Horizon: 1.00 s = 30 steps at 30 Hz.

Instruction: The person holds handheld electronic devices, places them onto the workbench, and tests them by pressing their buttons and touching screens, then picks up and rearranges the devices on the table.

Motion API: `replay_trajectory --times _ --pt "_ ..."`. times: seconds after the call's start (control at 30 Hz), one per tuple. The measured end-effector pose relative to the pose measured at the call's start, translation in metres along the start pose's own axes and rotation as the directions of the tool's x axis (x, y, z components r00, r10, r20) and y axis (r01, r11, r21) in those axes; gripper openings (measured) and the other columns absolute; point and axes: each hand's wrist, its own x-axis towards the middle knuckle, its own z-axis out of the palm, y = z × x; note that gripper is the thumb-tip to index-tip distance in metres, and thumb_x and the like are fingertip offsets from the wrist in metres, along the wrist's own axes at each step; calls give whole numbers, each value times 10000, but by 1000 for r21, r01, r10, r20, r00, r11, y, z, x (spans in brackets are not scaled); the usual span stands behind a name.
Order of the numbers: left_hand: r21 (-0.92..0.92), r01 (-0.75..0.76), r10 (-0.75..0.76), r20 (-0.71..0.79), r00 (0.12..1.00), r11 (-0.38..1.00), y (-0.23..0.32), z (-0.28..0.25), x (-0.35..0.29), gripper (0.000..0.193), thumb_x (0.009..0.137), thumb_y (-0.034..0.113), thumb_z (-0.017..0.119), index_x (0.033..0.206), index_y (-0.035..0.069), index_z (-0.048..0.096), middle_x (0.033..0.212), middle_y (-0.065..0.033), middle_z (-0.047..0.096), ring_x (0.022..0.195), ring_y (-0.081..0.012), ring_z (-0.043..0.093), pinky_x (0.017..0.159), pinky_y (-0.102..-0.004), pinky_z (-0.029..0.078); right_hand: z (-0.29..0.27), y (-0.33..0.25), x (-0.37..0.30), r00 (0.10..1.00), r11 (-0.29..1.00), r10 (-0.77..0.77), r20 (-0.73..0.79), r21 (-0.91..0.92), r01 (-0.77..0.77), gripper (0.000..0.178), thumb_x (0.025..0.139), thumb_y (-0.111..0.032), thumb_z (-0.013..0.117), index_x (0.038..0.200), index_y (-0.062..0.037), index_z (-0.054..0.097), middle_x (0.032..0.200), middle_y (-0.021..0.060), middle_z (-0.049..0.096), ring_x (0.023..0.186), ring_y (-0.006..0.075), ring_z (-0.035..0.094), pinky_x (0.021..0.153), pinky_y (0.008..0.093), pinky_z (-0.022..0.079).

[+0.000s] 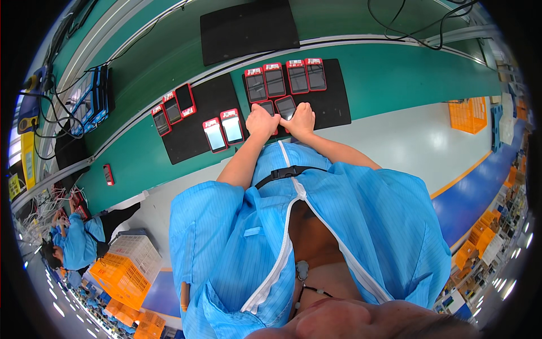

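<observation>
Near the front edge of the green bench, my left hand [261,121] is closed at the lower part of a red-edged handheld device [266,105], hiding much of it. Beside it my right hand [301,120] has its fingers curled, with the thumb at the lower end of another red-edged handheld device [285,105], whose dark screen faces up. Both devices lie on or just above a black mat [333,93]. Just beyond stand several more of the same kind in a row, such as a dark-screened device [275,81], each with a white label at its top.
On a second black mat [186,148] to the left, two devices have lit screens [214,137]; three dark ones [171,107] lie farther left. A lone red device [108,174] is at far left. Orange crates [467,115] stand right; another person [79,243] works at left.
</observation>
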Motion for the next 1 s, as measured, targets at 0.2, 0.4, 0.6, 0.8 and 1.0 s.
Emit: replay_trajectory --times 0.2,0.4,0.6,0.8,1.0 --pt "3 0 0 -2 1000 1000 0 0 0 706 719 415 754 1120 -87 461 1018 -242 669 951 -353 681 842 -405 549 1 1 1 1000 1000 3 2 -6 -3 669 567 -471 846 903 -5 503 954 153 531 912 324 560 802 431 449" --pt "1 -11 11 -15 1000 1000 -2 2 1 702 719 413 751 1115 -89 460 1010 -242 669 942 -355 683 832 -408 552 1 1 0 1000 1000 -14 -16 -2 14 695 589 -525 835 875 12 499 945 176 534 915 344 559 789 438 450" --pt "-6 -2 2 -8 1000 1000 -1 2 1 703 714 415 755 1112 -84 461 1015 -241 667 946 -356 682 832 -412 552 2 1 0 1000 1000 -8 -19 -3 7 696 586 -526 837 873 10 498 943 176 534 910 343 558 787 438 450" --pt "-8 1 -1 -10 1000 1000 -2 2 1 701 711 416 757 1111 -78 462 1017 -238 667 950 -353 681 832 -413 552 2 1 -1 1000 1000 -8 -15 3 8 707 586 -536 833 877 12 494 942 176 533 911 343 557 786 440 449" --pt "-1 4 -4 -8 1000 1000 0 1 2 703 707 418 759 1109 -77 462 1012 -236 669 939 -353 684 827 -412 554 4 2 0 1000 1000 -14 -22 2 14 711 590 -544 827 876 12 488 946 178 530 922 346 553 789 441 446"
